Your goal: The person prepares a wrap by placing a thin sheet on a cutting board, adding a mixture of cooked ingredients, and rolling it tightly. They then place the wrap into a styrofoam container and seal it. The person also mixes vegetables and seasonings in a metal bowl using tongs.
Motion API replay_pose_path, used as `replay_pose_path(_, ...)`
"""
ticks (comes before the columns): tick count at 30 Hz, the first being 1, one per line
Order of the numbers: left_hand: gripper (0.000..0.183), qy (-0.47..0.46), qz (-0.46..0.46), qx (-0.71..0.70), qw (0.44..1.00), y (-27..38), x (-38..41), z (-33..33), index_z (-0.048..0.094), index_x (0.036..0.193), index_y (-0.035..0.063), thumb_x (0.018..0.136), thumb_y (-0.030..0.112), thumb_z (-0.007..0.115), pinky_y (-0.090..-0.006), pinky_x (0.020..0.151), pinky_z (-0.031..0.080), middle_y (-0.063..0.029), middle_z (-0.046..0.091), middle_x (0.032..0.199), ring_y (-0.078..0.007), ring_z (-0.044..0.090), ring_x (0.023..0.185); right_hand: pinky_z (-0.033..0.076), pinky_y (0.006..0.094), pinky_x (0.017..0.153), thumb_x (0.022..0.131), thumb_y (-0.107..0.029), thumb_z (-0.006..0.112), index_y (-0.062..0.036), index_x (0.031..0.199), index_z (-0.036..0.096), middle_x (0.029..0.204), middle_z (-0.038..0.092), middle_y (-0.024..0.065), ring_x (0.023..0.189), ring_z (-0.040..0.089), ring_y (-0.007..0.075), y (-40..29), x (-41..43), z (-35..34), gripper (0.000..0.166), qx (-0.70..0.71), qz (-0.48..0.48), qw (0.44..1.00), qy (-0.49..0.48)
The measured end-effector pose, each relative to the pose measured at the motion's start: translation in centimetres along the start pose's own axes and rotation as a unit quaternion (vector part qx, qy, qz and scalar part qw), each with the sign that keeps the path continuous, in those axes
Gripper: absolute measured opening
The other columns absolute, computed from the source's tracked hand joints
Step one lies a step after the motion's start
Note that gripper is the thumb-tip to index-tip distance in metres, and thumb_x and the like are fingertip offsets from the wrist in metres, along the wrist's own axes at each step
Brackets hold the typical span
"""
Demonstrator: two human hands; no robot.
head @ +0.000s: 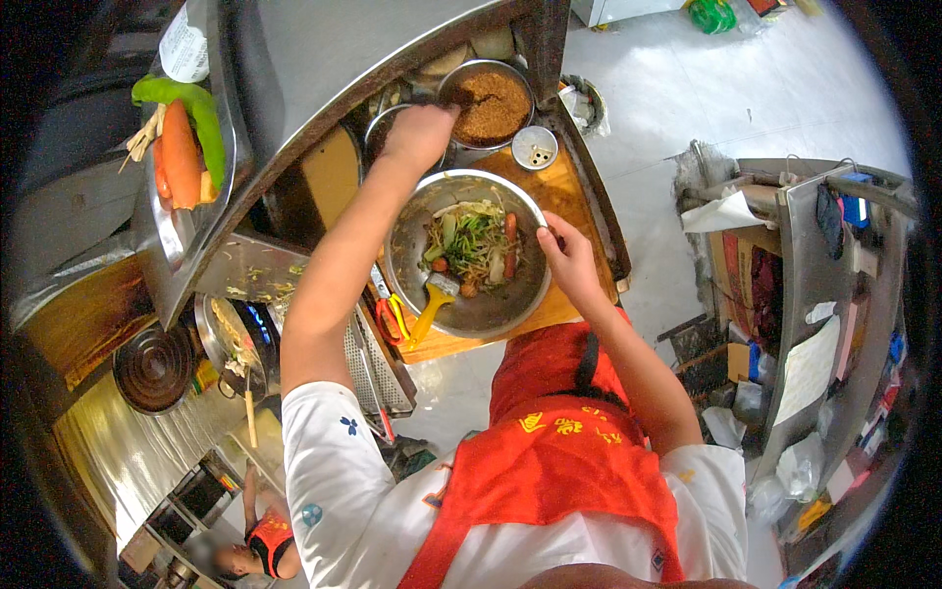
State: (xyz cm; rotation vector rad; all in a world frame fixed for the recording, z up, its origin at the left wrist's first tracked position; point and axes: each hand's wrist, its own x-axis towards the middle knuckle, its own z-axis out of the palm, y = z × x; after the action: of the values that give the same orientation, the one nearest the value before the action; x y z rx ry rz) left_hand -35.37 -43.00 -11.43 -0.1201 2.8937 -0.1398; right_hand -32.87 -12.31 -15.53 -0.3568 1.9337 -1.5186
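A stainless-steel mixing bowl sits on a wooden board, and my right hand grips its right rim. In it lie chopped greens with pale shreds, sausages and small brown balls. A yellow-handled spatula leans over the bowl's near-left rim. My left hand reaches past the bowl, curled at the left edge of a steel basin of brown crumbs. Its fingertips are partly hidden, so whether it holds anything is unclear. Another round container shows partly behind that hand.
A perforated-top shaker stands near the crumbs. Scissors lie left of the bowl. A steel shelf overhangs the far left. Further left are a wok with food and a coil burner. A person is at lower left.
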Motion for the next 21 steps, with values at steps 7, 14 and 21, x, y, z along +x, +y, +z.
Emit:
replay_pose_path(7,0.028,0.011,-0.053,-0.261,0.964,0.2,-1.0,2.6,0.065,0.107,0.0046,0.092,0.021,0.048,-0.0456,0.079,0.05,-0.017,0.067,0.091,-0.0358,0.064,0.086,0.048,0.0298,0.074,0.09,-0.018,0.061,-0.0015,0.116,0.061,0.096,0.068,0.0127,0.08,0.061,0.0155,0.1,0.2,0.0,0.031,-0.014,-0.012,1.0,0.02)
replay_pose_path(14,0.03,-0.045,-0.107,-0.519,0.847,-2.1,-4.0,1.5,0.063,0.112,0.0031,0.096,0.025,0.05,-0.0269,0.063,0.045,0.0004,0.056,0.069,-0.0093,0.05,0.063,0.048,0.0285,0.077,0.09,-0.019,0.062,0.0008,0.113,0.062,0.097,0.068,0.0122,0.085,0.062,0.0145,0.8,1.8,-0.3,0.031,0.01,0.019,1.0,-0.013)
replay_pose_path(21,0.031,-0.038,-0.01,-0.503,0.863,-3.1,-11.3,-1.7,0.064,0.113,0.0053,0.097,0.028,0.051,-0.03,0.083,0.048,-0.008,0.068,0.104,-0.0158,0.062,0.094,0.047,0.0283,0.075,0.091,-0.021,0.06,0.0014,0.117,0.06,0.094,0.068,0.0093,0.081,0.058,0.0129,0.2,2.4,-0.6,0.034,-0.027,0.037,0.999,-0.025)
